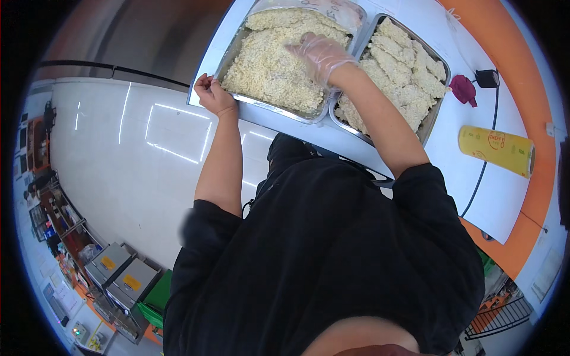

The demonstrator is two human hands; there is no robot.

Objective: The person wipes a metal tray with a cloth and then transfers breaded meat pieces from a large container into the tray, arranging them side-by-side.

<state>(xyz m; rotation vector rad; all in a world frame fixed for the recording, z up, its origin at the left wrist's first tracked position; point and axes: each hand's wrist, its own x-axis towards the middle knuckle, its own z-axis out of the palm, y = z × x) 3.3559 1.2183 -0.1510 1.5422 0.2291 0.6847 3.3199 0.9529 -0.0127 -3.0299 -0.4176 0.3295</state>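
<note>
A metal tray (pixel 278 107) on the white table is heaped with pale breadcrumbs (pixel 267 66). My left hand (pixel 216 94), bare, holds this tray's near-left corner, with the thumb by the rim. Over the crumbs rests my right hand (pixel 321 57) in a clear plastic glove, its fingertips against the coating; whether something lies under the fingers is hidden. A plastic bag (pixel 329 12) bearing writing lies across the tray's far end, beside a long breaded piece (pixel 294 20). To the right, a second metal tray (pixel 431 129) carries several crumb-coated pieces (pixel 396 66), partly covered by my right forearm.
On the white table (pixel 485 196), right of the trays, are a yellow printed cylinder (pixel 496 150), a dark red cloth-like item (pixel 463 90) and a small black device (pixel 487 78). A black cable (pixel 476 191) runs along there. Grey cabinets (pixel 133 280) stand behind at lower left.
</note>
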